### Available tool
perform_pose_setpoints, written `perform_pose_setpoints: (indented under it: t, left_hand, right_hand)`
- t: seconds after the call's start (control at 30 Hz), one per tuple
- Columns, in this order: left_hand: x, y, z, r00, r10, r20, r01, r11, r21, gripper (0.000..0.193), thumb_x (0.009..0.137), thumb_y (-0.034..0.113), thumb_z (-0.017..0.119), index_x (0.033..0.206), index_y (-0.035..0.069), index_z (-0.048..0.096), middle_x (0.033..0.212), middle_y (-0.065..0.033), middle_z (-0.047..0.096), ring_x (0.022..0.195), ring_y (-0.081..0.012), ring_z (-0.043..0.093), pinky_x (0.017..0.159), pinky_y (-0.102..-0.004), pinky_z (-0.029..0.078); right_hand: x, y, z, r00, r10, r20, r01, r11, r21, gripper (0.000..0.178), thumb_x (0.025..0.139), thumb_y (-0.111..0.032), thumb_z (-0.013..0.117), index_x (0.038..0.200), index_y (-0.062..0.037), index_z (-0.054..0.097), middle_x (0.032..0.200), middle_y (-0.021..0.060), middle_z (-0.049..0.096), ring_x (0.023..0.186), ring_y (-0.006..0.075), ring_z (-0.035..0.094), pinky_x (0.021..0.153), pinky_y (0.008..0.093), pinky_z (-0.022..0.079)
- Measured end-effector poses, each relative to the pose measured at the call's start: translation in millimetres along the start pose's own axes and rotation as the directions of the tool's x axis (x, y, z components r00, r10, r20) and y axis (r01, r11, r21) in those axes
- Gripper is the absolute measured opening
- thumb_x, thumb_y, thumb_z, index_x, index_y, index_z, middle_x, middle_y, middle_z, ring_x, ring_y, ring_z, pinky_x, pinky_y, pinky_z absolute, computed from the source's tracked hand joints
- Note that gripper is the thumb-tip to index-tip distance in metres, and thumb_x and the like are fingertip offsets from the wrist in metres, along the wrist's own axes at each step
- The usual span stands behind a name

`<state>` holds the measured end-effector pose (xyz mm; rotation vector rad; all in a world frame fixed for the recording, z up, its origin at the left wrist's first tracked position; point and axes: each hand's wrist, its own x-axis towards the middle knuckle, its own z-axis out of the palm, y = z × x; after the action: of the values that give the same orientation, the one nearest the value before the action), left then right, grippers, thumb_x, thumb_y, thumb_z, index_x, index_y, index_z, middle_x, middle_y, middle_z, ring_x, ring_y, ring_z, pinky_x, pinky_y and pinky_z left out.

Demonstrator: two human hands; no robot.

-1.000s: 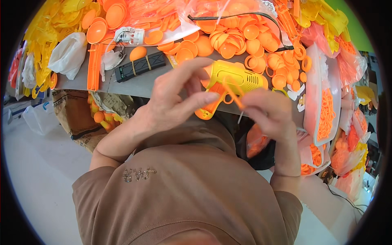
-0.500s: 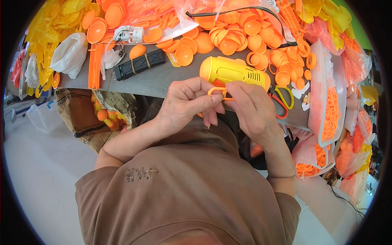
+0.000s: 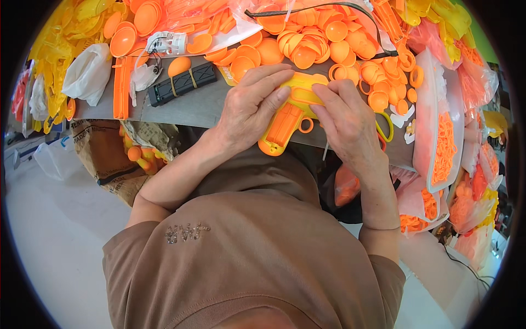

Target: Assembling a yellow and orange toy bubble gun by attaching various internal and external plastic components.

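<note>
Both of my hands hold a yellow-and-orange toy gun [image 3: 307,90] at the table's front edge. Its orange grip [image 3: 282,129] points toward me, with a long hollow showing along it. An orange trigger ring [image 3: 306,125] sticks out beside the grip, on the right. My left hand [image 3: 249,107] is closed round the gun's left end, thumb on the yellow body. On the other end, my right hand [image 3: 348,118] grips with thumb and fingers and partly covers it. Scissors with yellow and red handles [image 3: 387,127] lie just right of my right hand.
Orange cups [image 3: 304,46] lie heaped along the back. A black strip-shaped part [image 3: 183,85] with rubber bands rests at left, near a white bag [image 3: 87,74]. At right stands a clear bin [image 3: 424,142] of orange rings. A paper sack [image 3: 101,159] is below the table.
The toy gun has come off the table into both hands and is turned, grip toward me. The small orange ring piece held between my fingers is now at the gun's trigger place.
</note>
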<state>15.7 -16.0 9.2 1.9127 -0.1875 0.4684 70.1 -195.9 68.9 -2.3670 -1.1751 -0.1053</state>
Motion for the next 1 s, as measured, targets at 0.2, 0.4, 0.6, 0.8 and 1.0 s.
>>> perform_pose_setpoints:
  t: [0.2, 0.4, 0.6, 0.8, 1.0]
  left_hand:
    - [1, -2, 6, 0.995, -0.083, -0.055, 0.084, 0.996, 0.014, 0.027, 0.085, 0.015, 0.065, 0.106, -0.001, 0.064, 0.109, -0.0137, 0.062, 0.098, -0.0229, 0.059, 0.081, -0.0303, 0.048]
    - [-3, -6, 4, 0.997, -0.078, -0.017, 0.078, 0.997, -0.003, 0.027, 0.086, 0.013, 0.064, 0.109, 0.0, 0.064, 0.11, -0.0127, 0.062, 0.095, -0.0168, 0.059, 0.08, -0.0263, 0.048]
    - [-3, -8, 9, 0.992, -0.09, -0.094, 0.082, 0.993, -0.091, 0.026, 0.08, 0.014, 0.069, 0.101, 0.0, 0.066, 0.102, -0.0115, 0.065, 0.092, -0.0239, 0.06, 0.076, -0.0318, 0.049]
    - [-5, -8, 13, 0.992, -0.007, -0.129, 0.005, 1.0, -0.019, 0.022, 0.08, 0.013, 0.069, 0.098, 0.0, 0.066, 0.1, -0.0115, 0.064, 0.09, -0.0248, 0.06, 0.075, -0.0323, 0.049]
    - [-7, -8, 13, 0.992, 0.006, -0.127, -0.009, 1.0, -0.024, 0.023, 0.08, 0.013, 0.069, 0.098, 0.001, 0.066, 0.1, -0.0114, 0.064, 0.088, -0.0245, 0.059, 0.074, -0.0322, 0.049]
  right_hand:
    - [3, -2, 0, 0.999, -0.043, 0.027, 0.043, 0.999, 0.005, 0.028, 0.077, 0.001, 0.065, 0.103, 0.003, 0.058, 0.088, 0.0114, 0.048, 0.073, 0.026, 0.056, 0.062, 0.034, 0.046]
    - [-1, 7, -1, 0.987, -0.145, 0.062, 0.148, 0.988, -0.038, 0.03, 0.077, 0.0, 0.065, 0.106, 0.0034, 0.057, 0.088, 0.0115, 0.048, 0.073, 0.0256, 0.056, 0.061, 0.0345, 0.047]
    - [5, 13, -8, 0.943, -0.265, 0.203, 0.294, 0.947, -0.128, 0.042, 0.076, 0.0, 0.063, 0.117, 0.0015, 0.054, 0.088, 0.0123, 0.049, 0.074, 0.0259, 0.055, 0.063, 0.0344, 0.047]
    - [9, 16, -16, 0.902, -0.328, 0.282, 0.378, 0.914, -0.146, 0.047, 0.072, -0.002, 0.061, 0.118, 0.0034, 0.05, 0.09, 0.0124, 0.047, 0.078, 0.026, 0.055, 0.066, 0.0344, 0.048]
    - [7, 17, -18, 0.883, -0.353, 0.309, 0.412, 0.899, -0.15, 0.045, 0.071, -0.002, 0.058, 0.114, 0.0068, 0.05, 0.092, 0.0125, 0.045, 0.08, 0.0255, 0.056, 0.067, 0.034, 0.049]
